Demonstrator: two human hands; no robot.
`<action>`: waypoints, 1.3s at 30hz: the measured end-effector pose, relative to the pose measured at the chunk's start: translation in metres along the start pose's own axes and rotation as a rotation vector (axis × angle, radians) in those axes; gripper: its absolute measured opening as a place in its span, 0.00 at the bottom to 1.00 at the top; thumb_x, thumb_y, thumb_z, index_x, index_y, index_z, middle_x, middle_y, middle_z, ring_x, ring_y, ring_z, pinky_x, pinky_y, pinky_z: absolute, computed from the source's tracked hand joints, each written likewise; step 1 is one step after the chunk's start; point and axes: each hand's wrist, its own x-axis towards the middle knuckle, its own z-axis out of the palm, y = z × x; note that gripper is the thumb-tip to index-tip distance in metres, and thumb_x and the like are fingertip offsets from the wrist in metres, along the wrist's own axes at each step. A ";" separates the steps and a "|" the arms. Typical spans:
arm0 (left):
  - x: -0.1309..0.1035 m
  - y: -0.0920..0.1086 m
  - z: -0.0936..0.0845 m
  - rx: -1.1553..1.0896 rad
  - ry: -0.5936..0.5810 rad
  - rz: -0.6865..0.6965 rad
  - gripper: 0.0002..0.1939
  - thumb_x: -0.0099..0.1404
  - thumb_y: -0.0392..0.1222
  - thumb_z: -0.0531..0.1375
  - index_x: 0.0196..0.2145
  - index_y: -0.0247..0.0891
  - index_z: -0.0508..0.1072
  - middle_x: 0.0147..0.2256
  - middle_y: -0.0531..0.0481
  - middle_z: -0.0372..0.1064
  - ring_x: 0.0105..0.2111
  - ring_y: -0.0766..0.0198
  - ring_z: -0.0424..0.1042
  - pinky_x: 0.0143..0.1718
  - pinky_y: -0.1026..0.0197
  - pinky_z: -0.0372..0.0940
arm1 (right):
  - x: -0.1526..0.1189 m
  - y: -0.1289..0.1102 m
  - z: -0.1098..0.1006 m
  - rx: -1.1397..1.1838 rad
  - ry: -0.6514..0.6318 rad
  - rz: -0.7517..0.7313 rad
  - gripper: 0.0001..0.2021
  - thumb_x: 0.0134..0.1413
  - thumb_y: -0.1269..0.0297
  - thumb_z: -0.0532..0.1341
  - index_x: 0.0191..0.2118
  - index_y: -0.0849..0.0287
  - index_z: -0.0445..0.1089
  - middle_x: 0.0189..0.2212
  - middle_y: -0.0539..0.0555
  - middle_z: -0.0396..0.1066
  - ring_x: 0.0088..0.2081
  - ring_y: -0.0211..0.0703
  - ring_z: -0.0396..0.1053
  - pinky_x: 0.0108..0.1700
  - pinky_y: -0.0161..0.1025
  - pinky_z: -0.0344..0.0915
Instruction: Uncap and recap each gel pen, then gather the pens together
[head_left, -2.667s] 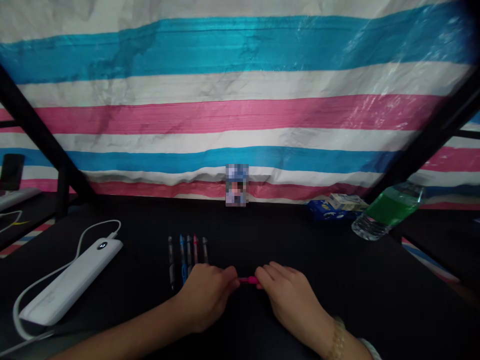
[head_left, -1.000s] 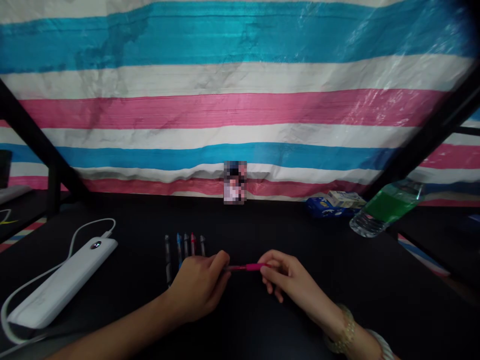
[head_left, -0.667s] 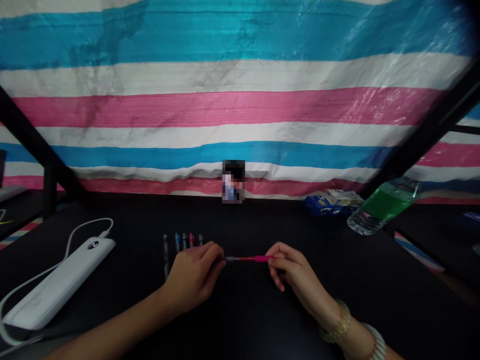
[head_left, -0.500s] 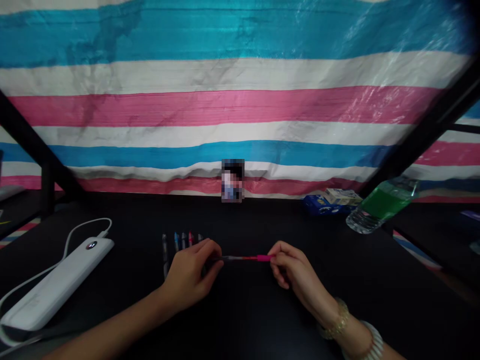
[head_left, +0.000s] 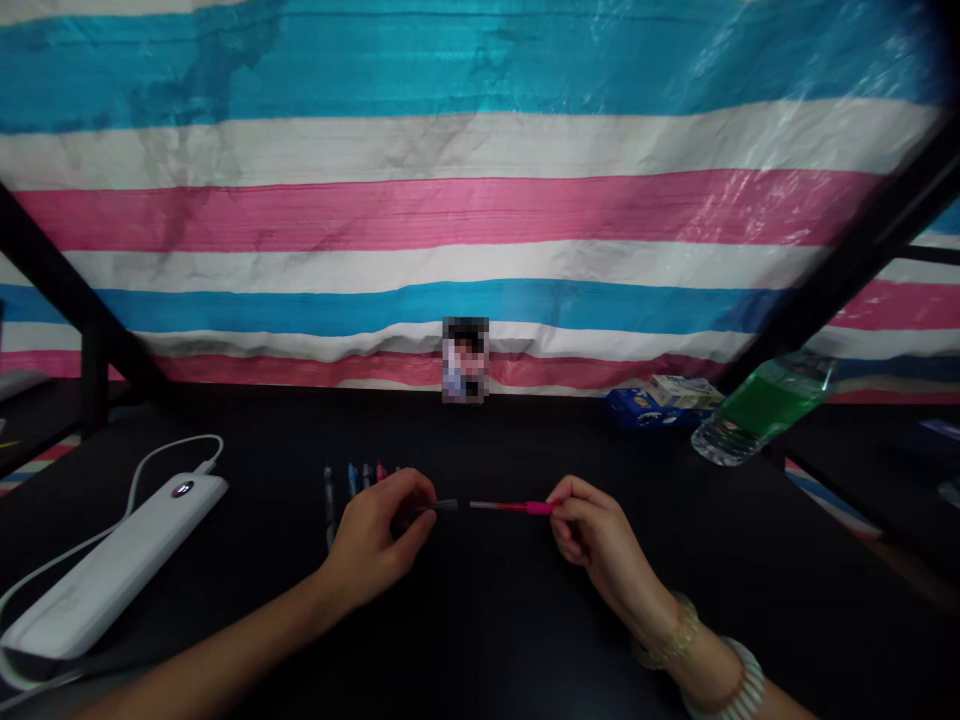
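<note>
Between the thumb and fingers of my left hand (head_left: 379,525) is a clear pen barrel (head_left: 447,505), its end pointing right. My right hand (head_left: 589,520) pinches the pink grip end of a pen refill (head_left: 506,507), whose clear and red tube points left. A small gap separates the refill from the barrel, and both lie roughly in one line above the desk. Just behind my left hand, several pens (head_left: 352,480) stand side by side in a row, partly hidden by that hand. One of them has a blue top and one a red top.
At left lies a white power bank (head_left: 120,565) with a white cable (head_left: 146,460). A blue packet (head_left: 645,408) and a green-labelled bottle (head_left: 765,410) are at the back right of the black desk (head_left: 495,640). A striped sheet (head_left: 450,215) hangs behind.
My right hand has moved slightly right with the refill, which has come out of the barrel. My left hand has shifted a little left, holding the barrel.
</note>
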 end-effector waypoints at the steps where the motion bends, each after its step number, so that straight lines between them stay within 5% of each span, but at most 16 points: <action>1: 0.000 0.000 0.000 -0.005 0.000 0.004 0.02 0.63 0.37 0.55 0.34 0.39 0.67 0.28 0.54 0.64 0.26 0.65 0.64 0.29 0.63 0.59 | 0.000 0.000 0.000 0.001 -0.001 -0.004 0.03 0.37 0.69 0.58 0.24 0.58 0.62 0.11 0.42 0.55 0.13 0.28 0.45 0.17 0.31 0.36; 23: -0.005 0.003 0.004 -0.016 -0.023 0.020 0.02 0.62 0.36 0.56 0.34 0.39 0.68 0.29 0.53 0.66 0.27 0.65 0.66 0.29 0.62 0.60 | -0.004 0.001 0.003 -0.086 -0.028 -0.092 0.03 0.39 0.68 0.59 0.25 0.59 0.63 0.11 0.41 0.56 0.14 0.28 0.46 0.17 0.29 0.39; 32: -0.008 0.003 0.012 -0.058 -0.048 0.089 0.04 0.64 0.37 0.57 0.37 0.39 0.71 0.30 0.52 0.69 0.28 0.66 0.68 0.29 0.64 0.61 | -0.015 0.002 0.013 -0.547 -0.251 -0.309 0.05 0.56 0.64 0.60 0.36 0.57 0.63 0.27 0.51 0.71 0.27 0.39 0.67 0.23 0.31 0.62; 39: -0.007 -0.003 0.014 -0.114 -0.001 0.091 0.04 0.65 0.38 0.59 0.38 0.38 0.73 0.31 0.50 0.71 0.28 0.65 0.70 0.29 0.64 0.63 | -0.018 0.001 0.012 -0.736 -0.263 -0.416 0.06 0.64 0.62 0.55 0.36 0.56 0.63 0.27 0.50 0.73 0.25 0.37 0.65 0.25 0.32 0.59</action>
